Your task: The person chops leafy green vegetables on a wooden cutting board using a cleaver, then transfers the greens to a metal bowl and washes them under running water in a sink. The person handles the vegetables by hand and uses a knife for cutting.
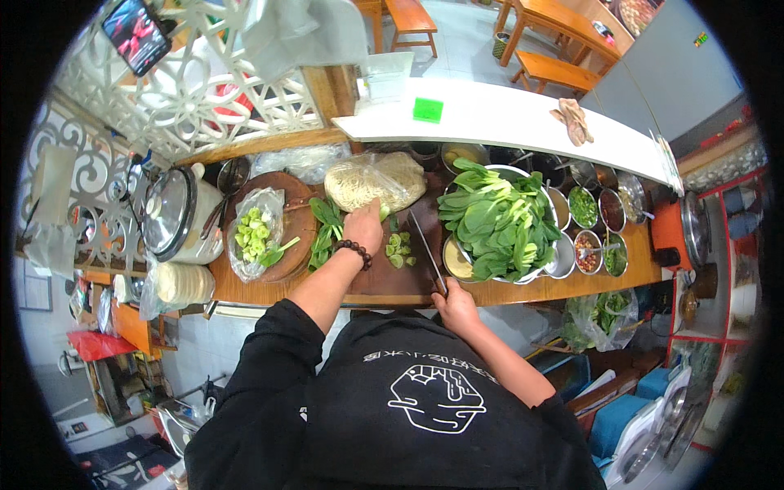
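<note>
My left hand (pixel 364 228) rests on leafy greens (pixel 326 229) lying on a dark cutting board (pixel 371 278), with a pale stem end showing by the fingertips. My right hand (pixel 458 306) grips the handle of a kitchen knife (pixel 427 250), its blade pointing away from me over the board. Cut stem ends (pixel 399 250) lie between my left hand and the knife. A bag of noodles (pixel 375 181) sits just beyond my left hand. To the right, a large metal bowl (pixel 531 278) is heaped with whole leafy greens (pixel 496 220).
A round wooden block (pixel 297 260) at left bears a plastic bag of cut stem ends (pixel 252 236). Beyond it stands a lidded cooker (pixel 177 214). Several bowls of chopped ingredients (pixel 583 207) stand at right. A white shelf (pixel 490 113) runs along the back.
</note>
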Motion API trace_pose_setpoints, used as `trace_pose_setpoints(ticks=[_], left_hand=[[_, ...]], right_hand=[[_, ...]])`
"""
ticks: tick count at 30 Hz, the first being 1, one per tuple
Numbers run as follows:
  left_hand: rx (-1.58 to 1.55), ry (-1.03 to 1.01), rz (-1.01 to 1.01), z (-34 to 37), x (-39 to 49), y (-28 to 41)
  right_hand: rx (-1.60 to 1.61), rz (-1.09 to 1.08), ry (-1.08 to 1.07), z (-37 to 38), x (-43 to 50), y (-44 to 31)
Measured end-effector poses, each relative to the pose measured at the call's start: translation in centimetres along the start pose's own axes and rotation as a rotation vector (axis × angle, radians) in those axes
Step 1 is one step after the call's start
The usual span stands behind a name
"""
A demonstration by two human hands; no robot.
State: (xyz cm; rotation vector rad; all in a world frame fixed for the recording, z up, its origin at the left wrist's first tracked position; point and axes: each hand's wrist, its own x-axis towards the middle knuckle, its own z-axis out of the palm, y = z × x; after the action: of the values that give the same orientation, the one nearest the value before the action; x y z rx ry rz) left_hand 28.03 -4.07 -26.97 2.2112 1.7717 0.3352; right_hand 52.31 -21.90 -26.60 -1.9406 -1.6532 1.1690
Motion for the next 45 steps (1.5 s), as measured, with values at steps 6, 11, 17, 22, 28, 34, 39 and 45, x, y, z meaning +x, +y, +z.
trace_pose_setpoints(ticks=[6, 11, 17, 22, 28, 34, 39, 45], left_hand=[[-0.444, 0.073, -0.006, -3.8, -2.6, 0.5], [-0.993, 0.019, -0.126, -6.9, -4.5, -2.3], [-1.933, -0.062, -0.334, -10.2, -5.3, -0.2], [-1.648, -0.108, -0.188, -8.8, -6.9, -2.6], [-0.818, -0.05, -0.11, -8.3, -8.9, -5.2], [-0.42, -0.085, 0.037, -5.5, -9.1, -8.1], [-0.187, -0.178, 0.166, -5.0, -8.3, -8.7], [-0.093, -0.16, 0.263, -3.9, -7.0, -8.2]], right_hand=[[0.028, -0.017, 0.013, -0.2, -0.4, -0.3], [0.01, -0.013, 0.007, -0.2, -0.1, -1.0], [0.007, 0.009, -0.004, 0.7, -0.4, 1.4], [-0.004, 0.082, -0.04, -0.7, -0.9, -1.2], [-0.058, 0.275, -0.098, -0.5, -0.7, -1.7], [-0.058, 0.431, -0.1, -0.2, -0.4, -2.7], [-0.046, 0.349, -0.067, 0.1, -0.5, -2.3], [-0.003, 0.258, -0.059, -0.1, -0.5, -1.8]])
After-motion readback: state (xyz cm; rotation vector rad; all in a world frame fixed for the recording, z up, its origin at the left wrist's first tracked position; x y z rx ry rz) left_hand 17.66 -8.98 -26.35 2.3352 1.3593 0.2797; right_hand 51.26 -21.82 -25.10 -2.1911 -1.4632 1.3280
